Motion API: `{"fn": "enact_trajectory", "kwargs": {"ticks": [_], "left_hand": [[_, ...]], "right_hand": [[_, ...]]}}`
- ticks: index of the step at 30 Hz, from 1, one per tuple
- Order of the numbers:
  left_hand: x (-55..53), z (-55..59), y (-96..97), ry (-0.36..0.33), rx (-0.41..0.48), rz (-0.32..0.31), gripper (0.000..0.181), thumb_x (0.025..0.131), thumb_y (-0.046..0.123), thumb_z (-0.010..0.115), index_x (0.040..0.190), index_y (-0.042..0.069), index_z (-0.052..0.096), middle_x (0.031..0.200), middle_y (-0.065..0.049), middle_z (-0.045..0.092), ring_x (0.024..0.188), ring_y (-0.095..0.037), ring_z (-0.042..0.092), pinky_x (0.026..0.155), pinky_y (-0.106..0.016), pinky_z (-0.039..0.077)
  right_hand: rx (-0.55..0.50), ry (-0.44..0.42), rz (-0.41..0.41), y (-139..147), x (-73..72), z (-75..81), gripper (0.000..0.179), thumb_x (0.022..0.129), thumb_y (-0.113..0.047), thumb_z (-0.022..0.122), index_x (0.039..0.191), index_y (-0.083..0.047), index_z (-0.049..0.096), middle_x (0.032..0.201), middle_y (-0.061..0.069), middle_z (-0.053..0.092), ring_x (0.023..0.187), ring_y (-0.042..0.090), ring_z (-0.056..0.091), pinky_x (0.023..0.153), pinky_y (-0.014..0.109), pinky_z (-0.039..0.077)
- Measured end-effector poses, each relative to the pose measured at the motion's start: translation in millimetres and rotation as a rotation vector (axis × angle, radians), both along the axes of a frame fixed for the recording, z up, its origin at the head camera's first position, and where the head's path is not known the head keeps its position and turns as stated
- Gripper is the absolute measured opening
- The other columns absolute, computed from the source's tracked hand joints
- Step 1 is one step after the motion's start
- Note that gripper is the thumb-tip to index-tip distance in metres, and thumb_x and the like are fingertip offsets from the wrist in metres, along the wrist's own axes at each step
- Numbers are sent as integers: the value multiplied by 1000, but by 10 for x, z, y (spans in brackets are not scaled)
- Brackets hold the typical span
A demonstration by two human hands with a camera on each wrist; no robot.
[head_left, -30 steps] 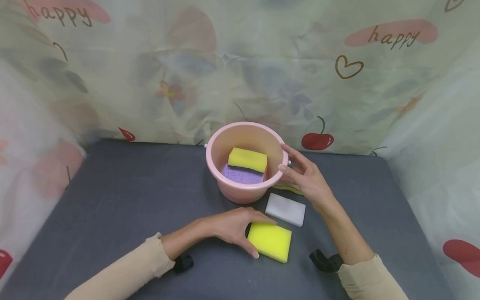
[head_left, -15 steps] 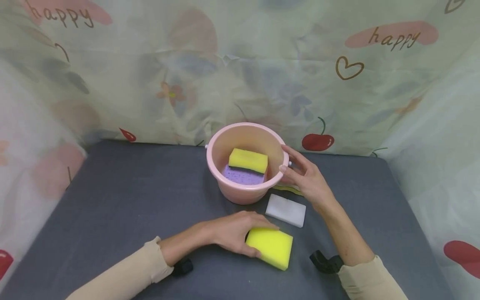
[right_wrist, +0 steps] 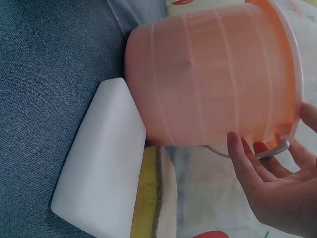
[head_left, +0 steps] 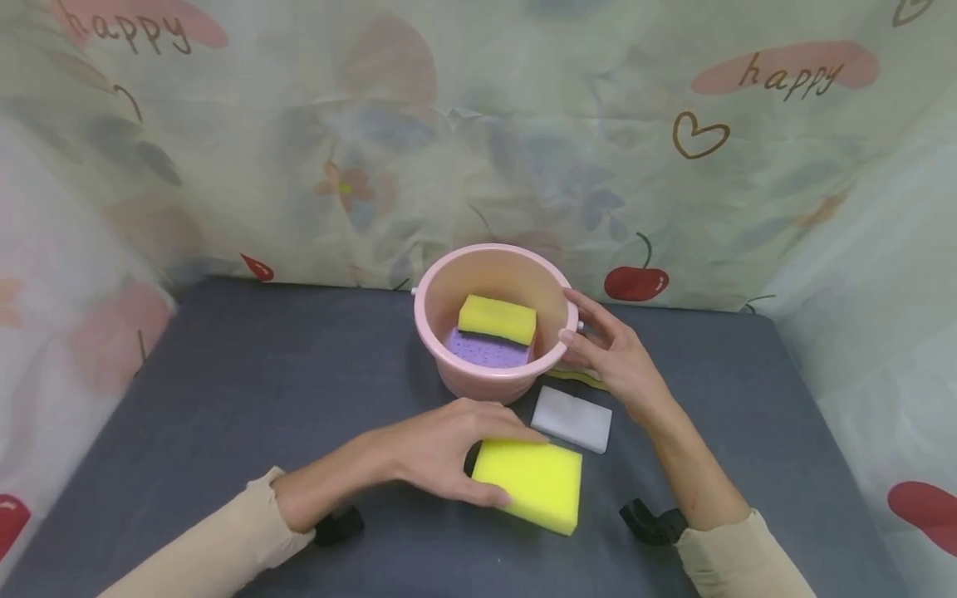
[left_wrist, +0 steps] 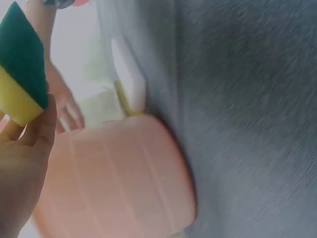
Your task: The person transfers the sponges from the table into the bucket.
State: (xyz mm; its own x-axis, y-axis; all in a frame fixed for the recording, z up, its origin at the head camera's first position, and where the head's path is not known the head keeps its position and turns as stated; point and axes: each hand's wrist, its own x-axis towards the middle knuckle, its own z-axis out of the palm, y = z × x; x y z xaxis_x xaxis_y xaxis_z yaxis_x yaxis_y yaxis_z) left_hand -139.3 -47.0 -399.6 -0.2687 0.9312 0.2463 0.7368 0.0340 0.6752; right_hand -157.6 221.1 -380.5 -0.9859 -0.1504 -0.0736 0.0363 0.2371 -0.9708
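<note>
My left hand (head_left: 441, 453) pinches a yellow scouring sponge (head_left: 534, 482) between thumb and fingers. The left wrist view shows this sponge's green scouring side (left_wrist: 22, 54), held up off the table. A pink bucket (head_left: 486, 388) stands upright beyond it. Inside lie a yellow sponge (head_left: 497, 318) with a dark underside and, below it, a speckled purple sponge (head_left: 486, 350). My right hand (head_left: 616, 357) grips the bucket's right rim, its fingers beside the handle (right_wrist: 277, 150).
A white sponge block (head_left: 571, 419) lies on the dark table (head_left: 299, 390) just before the bucket. Behind the block, partly hidden by the bucket and my right hand, is another yellow sponge (right_wrist: 143, 191). Patterned cloth (head_left: 486, 124) hangs behind the table.
My left hand has closed its thumb and fingers on the yellow scouring sponge and lifted it, shifting slightly left. My right hand and the bucket stay in place.
</note>
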Motion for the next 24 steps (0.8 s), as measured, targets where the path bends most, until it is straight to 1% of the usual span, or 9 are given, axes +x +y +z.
{"fn": "enact_trajectory", "kwargs": {"ticks": [3,7,11,14,16,21,24], "left_hand": [[-21,119,-42,-7,23,15,63,88,44,72,142,19,54,129,13,60,113,-2,53,96,-23,44],[-44,278,-97,21,51,45,66,86,44,75,142,17,55,136,11,58,123,-4,51,102,-27,43],[-53,435,-143,52,78,47,67,85,43,76,142,15,55,139,8,57,126,-6,51,104,-30,43],[-91,536,-167,80,100,54,68,84,42,77,142,15,55,138,7,58,123,-7,53,101,-29,44],[-133,589,-184,89,113,68,69,84,41,79,142,14,55,137,6,58,121,-7,55,99,-29,46],[-244,693,-231,92,119,121,69,82,39,81,141,13,56,135,4,59,118,-9,55,90,-25,50],[-305,737,-253,112,117,158,67,82,38,81,140,14,57,131,4,61,114,-9,55,81,-23,52]], "right_hand": [[16,0,1,-1,2,8,68,94,-33,69,154,-30,38,155,7,38,130,30,52,94,48,49],[24,-1,3,-4,1,17,67,95,-30,68,154,-29,37,155,6,38,130,29,52,94,44,50],[4,-1,4,-5,-10,17,64,97,-23,66,154,-28,37,154,7,38,130,30,52,93,44,50],[-4,1,6,1,-16,13,64,97,-21,66,154,-27,37,154,7,39,130,31,53,94,46,50],[-9,1,8,6,-13,15,66,97,-23,67,155,-27,37,154,8,39,130,32,52,93,45,50],[4,-10,5,11,-10,6,69,95,-31,69,155,-30,36,155,6,38,130,31,52,92,42,51],[13,-15,3,13,-12,-9,68,95,-30,69,155,-30,36,155,6,38,130,30,53,93,43,50]]}}
